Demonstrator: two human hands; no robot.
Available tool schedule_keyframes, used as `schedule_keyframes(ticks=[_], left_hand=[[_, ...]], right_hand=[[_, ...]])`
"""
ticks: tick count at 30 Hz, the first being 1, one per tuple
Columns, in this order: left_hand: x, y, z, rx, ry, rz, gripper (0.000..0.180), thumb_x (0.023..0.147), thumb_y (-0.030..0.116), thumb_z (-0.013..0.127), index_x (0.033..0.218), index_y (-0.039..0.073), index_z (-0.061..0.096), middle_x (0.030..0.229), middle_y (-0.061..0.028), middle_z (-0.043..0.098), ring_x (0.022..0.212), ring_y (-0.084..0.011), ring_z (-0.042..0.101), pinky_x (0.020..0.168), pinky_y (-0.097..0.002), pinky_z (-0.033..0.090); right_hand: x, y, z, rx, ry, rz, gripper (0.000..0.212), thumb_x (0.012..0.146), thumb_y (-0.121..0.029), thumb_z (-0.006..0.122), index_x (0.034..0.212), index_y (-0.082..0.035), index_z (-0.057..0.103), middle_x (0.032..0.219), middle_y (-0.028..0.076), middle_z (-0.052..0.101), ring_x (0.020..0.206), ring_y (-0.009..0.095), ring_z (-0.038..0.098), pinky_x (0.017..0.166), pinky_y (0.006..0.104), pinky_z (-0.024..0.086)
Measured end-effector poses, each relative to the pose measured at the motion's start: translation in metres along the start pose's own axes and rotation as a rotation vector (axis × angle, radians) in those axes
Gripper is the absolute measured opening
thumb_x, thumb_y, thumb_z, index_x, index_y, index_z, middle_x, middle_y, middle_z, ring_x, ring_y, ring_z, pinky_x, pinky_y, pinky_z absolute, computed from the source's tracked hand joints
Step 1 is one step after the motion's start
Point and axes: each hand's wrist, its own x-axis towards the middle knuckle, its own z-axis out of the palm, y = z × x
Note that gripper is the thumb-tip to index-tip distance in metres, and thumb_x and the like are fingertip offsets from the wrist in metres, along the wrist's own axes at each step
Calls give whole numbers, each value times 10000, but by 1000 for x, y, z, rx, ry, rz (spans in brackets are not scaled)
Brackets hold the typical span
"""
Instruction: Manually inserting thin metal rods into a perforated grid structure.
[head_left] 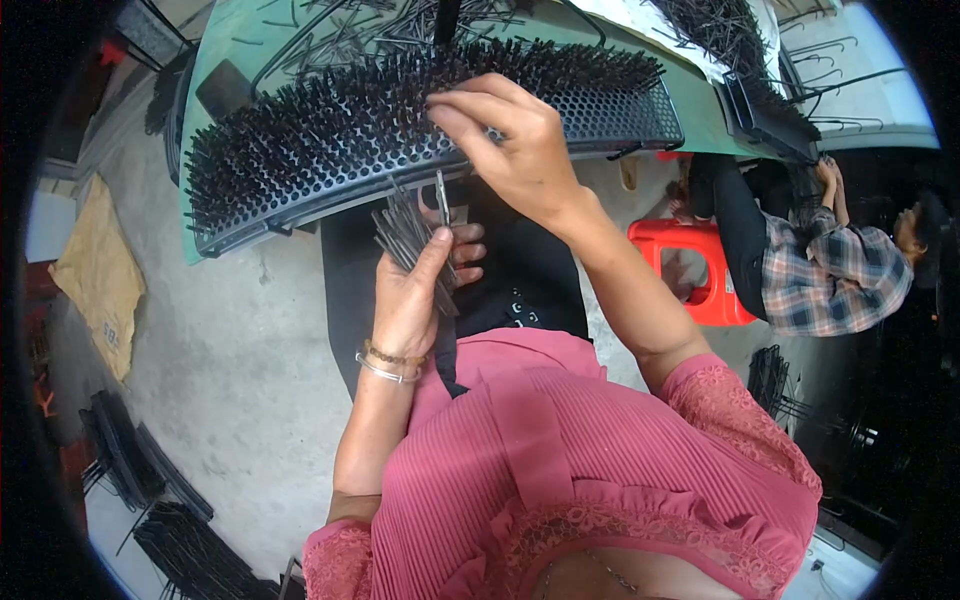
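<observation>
A long curved black perforated tray [625, 128] lies along the near edge of the green table, with many short dark rods [330, 125] standing upright in its holes. My right hand [525, 150] is over the middle of the tray, its thumb and fingertips pinched together among the rods. What they hold, if anything, is too small to make out. Below the tray's near edge, my left hand [405, 295] grips a bundle of thin dark rods [400, 230], with a slim silvery metal piece [442, 195] rising beside the thumb.
Loose dark rods [370, 35] are strewn on the green table [235, 45] behind the tray. Another rod heap [705, 25] lies at the far right. A co-worker in a plaid shirt [825, 265] sits right of a red plastic stool [690, 270]. Brown sacking [100, 280] lies left.
</observation>
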Motion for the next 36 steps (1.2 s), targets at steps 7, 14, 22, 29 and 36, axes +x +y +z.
schedule_keyframes(ticks=[7, 14, 22, 29, 36], left_hand=[[0, 6, 15, 87, -55, 116, 268, 911, 132, 552, 1136, -11, 528, 1029, -152, 638, 860, -216, 650, 683, -319, 564], [8, 4, 25, 113, -82, -13, 358, 911, 208, 553, 1179, -27, 515, 1017, -145, 652, 781, -153, 629, 601, -258, 526], [8, -3, 19, 174, -89, -41, 319, 915, 187, 544, 1181, 11, 535, 900, -115, 667, 595, -77, 514, 489, -198, 404], [6, -3, 17, 191, -61, -52, 305, 908, 184, 555, 1160, 13, 545, 889, -115, 668, 581, -71, 513, 481, -190, 408], [5, -1, 19, 181, -100, -62, 308, 918, 167, 539, 1160, -21, 512, 902, -132, 662, 598, -72, 518, 504, -193, 427]], right_hand=[[-26, -21, -29, 658, -457, 694, 220, 848, -140, 655, 978, 37, 654, 871, 52, 645, 789, 100, 599, 685, 230, 491], [-6, -5, -46, 486, -63, 507, 195, 845, -50, 635, 1016, 42, 638, 904, 56, 666, 821, 86, 607, 737, 206, 492], [-3, 21, -20, 306, -6, 236, 197, 804, -70, 672, 986, 4, 667, 889, 74, 684, 802, 98, 630, 691, 226, 495], [-3, 14, -14, 130, -78, 71, 240, 759, -95, 701, 985, -24, 664, 902, 101, 664, 764, 187, 651, 657, 275, 524], [-1, 14, -7, -11, -57, -95, 267, 738, -111, 718, 988, -38, 662, 893, 94, 663, 762, 231, 639, 640, 292, 515]])
